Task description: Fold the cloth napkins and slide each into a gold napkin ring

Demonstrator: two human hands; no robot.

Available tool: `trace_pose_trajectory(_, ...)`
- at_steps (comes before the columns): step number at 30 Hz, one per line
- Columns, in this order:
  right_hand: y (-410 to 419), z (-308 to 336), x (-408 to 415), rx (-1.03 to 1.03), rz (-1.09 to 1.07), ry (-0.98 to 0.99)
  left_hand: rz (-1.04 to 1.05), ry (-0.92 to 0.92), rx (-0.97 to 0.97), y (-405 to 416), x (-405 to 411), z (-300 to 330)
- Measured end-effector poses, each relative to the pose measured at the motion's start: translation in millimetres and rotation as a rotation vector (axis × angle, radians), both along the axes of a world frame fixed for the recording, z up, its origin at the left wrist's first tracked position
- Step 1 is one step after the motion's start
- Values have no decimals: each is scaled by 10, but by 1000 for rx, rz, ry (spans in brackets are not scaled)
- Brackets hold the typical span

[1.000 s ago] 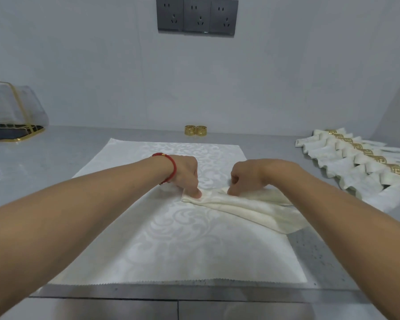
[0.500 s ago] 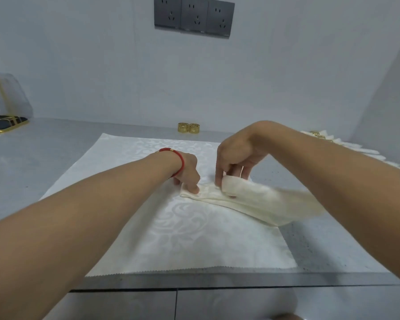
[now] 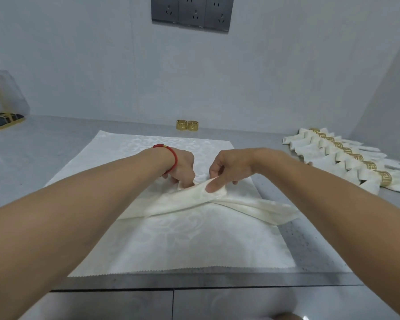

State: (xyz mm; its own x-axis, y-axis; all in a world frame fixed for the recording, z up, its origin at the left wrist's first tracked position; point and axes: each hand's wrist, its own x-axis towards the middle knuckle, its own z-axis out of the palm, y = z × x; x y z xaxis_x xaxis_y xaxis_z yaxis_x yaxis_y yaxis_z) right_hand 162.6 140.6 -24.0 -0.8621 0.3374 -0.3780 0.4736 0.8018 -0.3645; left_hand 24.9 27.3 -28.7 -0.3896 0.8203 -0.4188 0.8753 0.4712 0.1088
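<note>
Centre of the frame: folded cream napkin point(image 3: 217, 202), two long bands crossing in a flat X, lying on a flat patterned cloth point(image 3: 171, 241) spread over the grey counter point(image 3: 32, 158)

Left hand point(image 3: 183, 168), just left of centre, fingers curled down and pressing the napkin's folded point against the cloth; red bracelet point(image 3: 171, 155) at the wrist

Right hand point(image 3: 229, 167), just right of centre, thumb on top of the upper band and fingers curled beneath, pinching the fabric and lifting its edge slightly off the cloth; hands close together, not touching

Right end of the napkin reaching past the cloth's right edge onto bare counter

Upper centre, at the back against the wall: two loose gold napkin rings point(image 3: 187, 125), side by side and touching, well apart from the hands

Right edge of the frame: row of finished napkins point(image 3: 333, 158), overlapping, each threaded through a gold ring

Top centre: grey wall sockets point(image 3: 191, 13)

Far left edge: dark tray with gold trim point(image 3: 2, 118) under a sheer cover
</note>
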Motion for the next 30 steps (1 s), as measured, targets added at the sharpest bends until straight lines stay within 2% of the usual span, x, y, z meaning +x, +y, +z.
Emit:
trace_pose_trajectory(8, 128, -184, -35, -140, -86, 19, -123, 3, 72, -49, -83, -54)
trace_pose_trajectory(12, 156, -179, -79, -166, -95, 21, -93, -201, 111, -163, -156, -16)
trace_pose_trajectory(14, 133, -152, -91, -104, -81, 14, -83, -261, 182, -214, -147, -50)
trace_pose_trajectory(17, 71, -127, -57, 21, -78, 34, -156, -191, 250, -206, -81, -101)
trace_pose_trajectory(19, 2, -141, -2, 130, -40, 186, -168, -163, 232, -170, -89, -94)
trace_pose_trajectory(22, -122, -246, 150, 274, 127, 448, -156, -171, 211, -134, -153, -34)
trace_pose_trajectory(25, -159, -394, 237, 449, 198, 440, -160, -179, 248, -105, -181, -37)
trace_pose_trajectory(30, -70, -518, 184, 352, 142, 555, -159, -163, 407, -132, -146, -203)
